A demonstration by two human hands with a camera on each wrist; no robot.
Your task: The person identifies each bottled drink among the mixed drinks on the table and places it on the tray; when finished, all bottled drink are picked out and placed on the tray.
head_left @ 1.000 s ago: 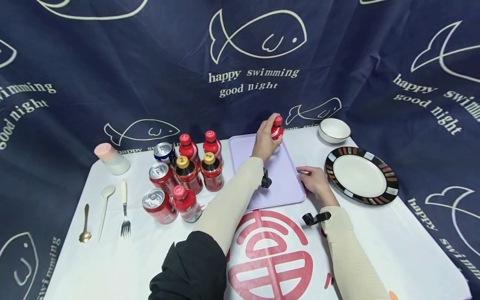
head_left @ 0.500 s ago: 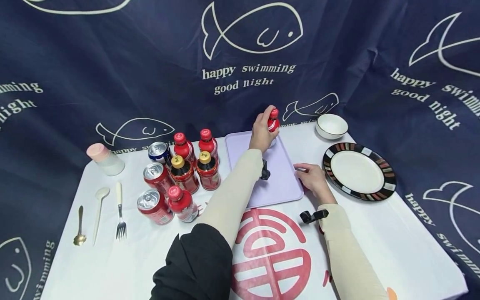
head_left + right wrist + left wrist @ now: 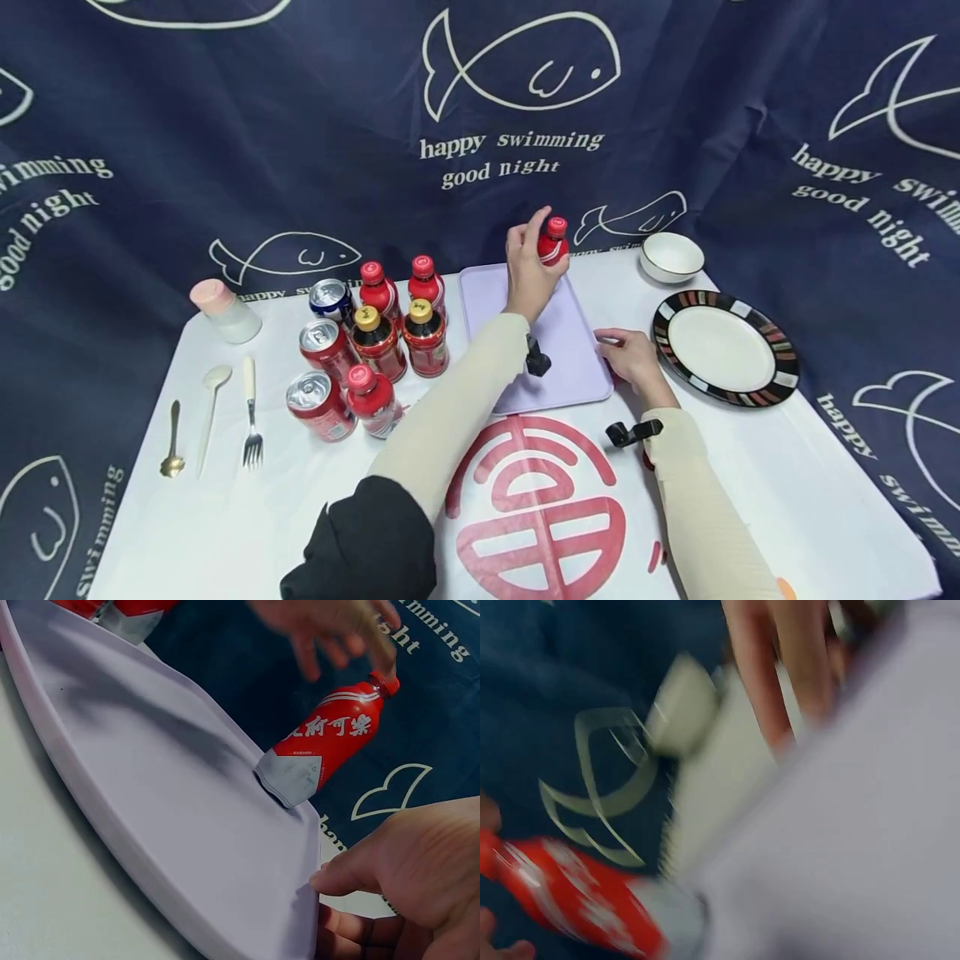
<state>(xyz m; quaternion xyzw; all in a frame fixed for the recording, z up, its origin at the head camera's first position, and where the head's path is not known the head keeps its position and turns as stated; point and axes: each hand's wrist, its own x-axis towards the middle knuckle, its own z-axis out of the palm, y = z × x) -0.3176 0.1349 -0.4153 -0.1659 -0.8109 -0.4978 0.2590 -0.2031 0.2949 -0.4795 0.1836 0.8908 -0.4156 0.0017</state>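
One red-labelled cola bottle (image 3: 553,250) is standing at the far-right corner of the lavender tray (image 3: 570,358) on my feed, left hand (image 3: 531,275) beside it with fingers loosely spread (can't tell if they're touching), right hand (image 3: 632,360) pinching the tray's right edge.

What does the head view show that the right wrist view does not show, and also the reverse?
Only the head view: fork, pink-lidded jar, white bowl and striped-rim plate.
Only the right wrist view: readable white Chinese characters on the cola bottle at the left hand.
Both: that bottle, the lavender tray, the left hand and the right hand.
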